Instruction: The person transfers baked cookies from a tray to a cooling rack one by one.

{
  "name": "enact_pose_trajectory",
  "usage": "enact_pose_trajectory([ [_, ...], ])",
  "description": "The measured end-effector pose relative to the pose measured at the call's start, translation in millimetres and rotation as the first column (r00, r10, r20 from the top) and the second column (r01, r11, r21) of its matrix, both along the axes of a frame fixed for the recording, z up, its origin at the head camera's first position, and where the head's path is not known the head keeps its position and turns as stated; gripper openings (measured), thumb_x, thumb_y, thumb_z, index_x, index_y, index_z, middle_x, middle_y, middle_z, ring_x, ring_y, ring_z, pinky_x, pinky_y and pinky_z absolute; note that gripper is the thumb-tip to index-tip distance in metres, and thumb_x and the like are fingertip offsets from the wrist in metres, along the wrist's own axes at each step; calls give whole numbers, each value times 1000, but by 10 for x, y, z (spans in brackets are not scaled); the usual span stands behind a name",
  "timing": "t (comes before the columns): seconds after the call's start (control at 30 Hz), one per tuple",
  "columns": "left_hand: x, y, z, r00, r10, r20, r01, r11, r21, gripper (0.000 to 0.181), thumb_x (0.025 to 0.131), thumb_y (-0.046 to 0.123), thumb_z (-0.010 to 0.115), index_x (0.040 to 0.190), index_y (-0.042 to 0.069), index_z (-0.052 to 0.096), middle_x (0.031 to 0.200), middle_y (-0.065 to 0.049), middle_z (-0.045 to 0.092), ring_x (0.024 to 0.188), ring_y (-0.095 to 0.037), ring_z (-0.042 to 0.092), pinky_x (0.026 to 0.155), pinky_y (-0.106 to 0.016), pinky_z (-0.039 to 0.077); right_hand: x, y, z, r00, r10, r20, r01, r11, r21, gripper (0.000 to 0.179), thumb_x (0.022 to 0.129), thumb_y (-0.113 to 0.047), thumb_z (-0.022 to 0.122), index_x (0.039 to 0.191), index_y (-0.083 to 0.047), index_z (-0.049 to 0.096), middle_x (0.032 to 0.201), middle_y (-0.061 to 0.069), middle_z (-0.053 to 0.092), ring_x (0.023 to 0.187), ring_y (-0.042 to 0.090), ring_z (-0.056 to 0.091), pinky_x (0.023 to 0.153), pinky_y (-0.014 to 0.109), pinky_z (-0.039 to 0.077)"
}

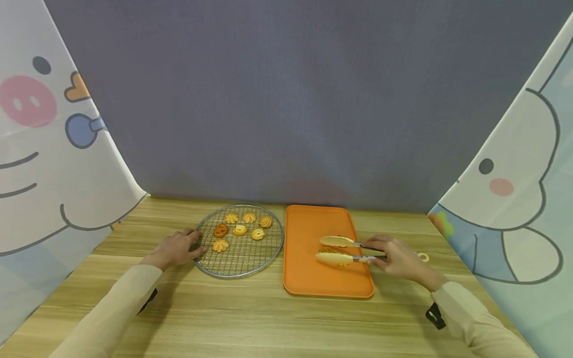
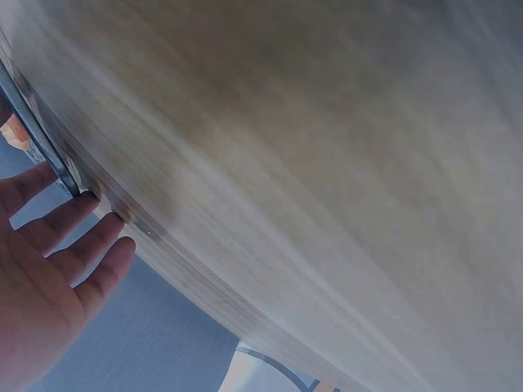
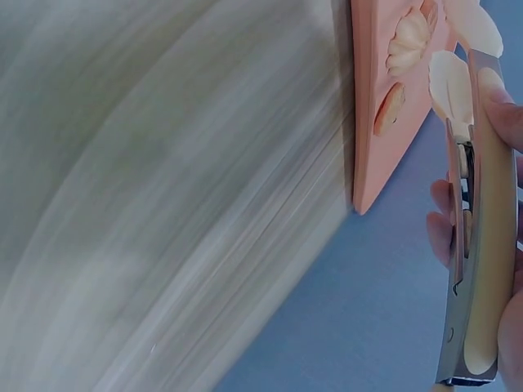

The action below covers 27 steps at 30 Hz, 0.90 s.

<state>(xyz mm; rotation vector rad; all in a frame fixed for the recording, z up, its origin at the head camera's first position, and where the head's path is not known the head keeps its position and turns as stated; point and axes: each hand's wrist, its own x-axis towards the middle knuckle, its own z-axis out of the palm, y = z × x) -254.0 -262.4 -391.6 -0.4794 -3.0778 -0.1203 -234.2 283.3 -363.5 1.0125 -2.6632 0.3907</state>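
Note:
My right hand grips a pair of tongs with cream tips and cream-and-metal handles. Parted, the tong tips hang over the orange tray. Beneath them, partly hidden, lie cookies on the tray. My left hand rests its fingertips and thumb at the left rim of a round wire cooling rack; its fingers look extended in the left wrist view. On the rack sit several piped butter cookies and one darker brown pretzel-shaped cookie.
Rack and tray stand side by side on a wood-grain table. A grey cloth wall rises behind the table, and cartoon-printed panels close off both sides.

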Motion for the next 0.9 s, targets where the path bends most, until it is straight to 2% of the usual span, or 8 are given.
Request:
enact_pose_trajectory([
  [0.27, 6, 4, 16, 1000, 4, 12, -4, 1000, 8, 58, 89, 42, 54, 128, -1, 49, 126, -32, 47, 108, -51, 48, 85, -62, 41, 6, 33, 37, 1000, 4, -7, -4, 1000, 12, 37, 72, -13, 76, 105, 0, 67, 104, 16, 64, 77, 18, 63, 60, 26, 50],
  [0.57, -15, -9, -1, 1000, 0, -10, 0, 1000, -1, 57, 89, 41, 54, 127, -1, 49, 125, -32, 48, 107, -51, 49, 83, -62, 42, -29, 77, 31, 1000, 12, -24, -11, 999, 38, 35, 72, -14, 77, 103, -2, 68, 103, 13, 66, 82, 19, 64, 66, 34, 52],
  [0.9, -34, -14, -19, 1000, 5, -10, -5, 1000, 1, 59, 89, 42, 54, 128, -1, 48, 126, -32, 47, 108, -51, 49, 84, -62, 42, -43, 83, 26, 1000, 19, 8, -19, 999, 49, 33, 73, -14, 75, 103, -2, 67, 101, 10, 65, 74, 16, 62, 60, 27, 49],
])
